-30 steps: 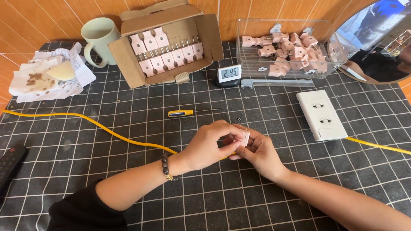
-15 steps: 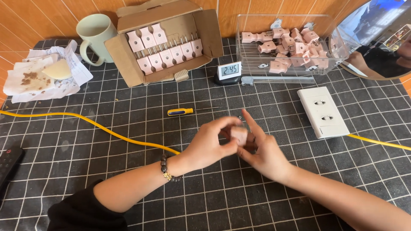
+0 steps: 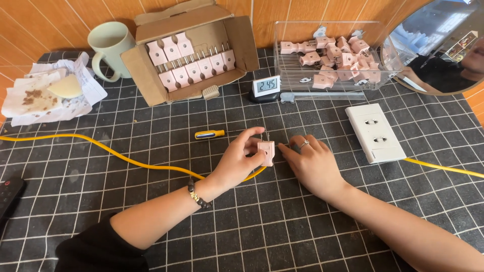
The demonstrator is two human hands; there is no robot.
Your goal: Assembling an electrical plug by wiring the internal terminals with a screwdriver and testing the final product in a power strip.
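My left hand (image 3: 237,158) pinches a small pink plug (image 3: 265,152) between thumb and fingers, just above the black gridded mat (image 3: 151,211). The plug's metal prongs point up and away from me. My right hand (image 3: 315,163) rests flat on the mat right beside the plug, its fingertips almost touching it, and holds nothing. A yellow cable (image 3: 101,148) runs across the mat and passes under my left hand.
A small yellow-and-blue screwdriver (image 3: 209,134) lies just beyond my left hand. A white double socket (image 3: 375,132) sits to the right. At the back stand a cardboard box of pink plugs (image 3: 189,63), a clear bin of plugs (image 3: 327,55), a small digital clock (image 3: 265,85), a mug (image 3: 108,43) and a round mirror (image 3: 443,45).
Both hands were closed together around the plug. Now my right hand has let go and lies flat on the mat, while my left hand alone holds the plug.
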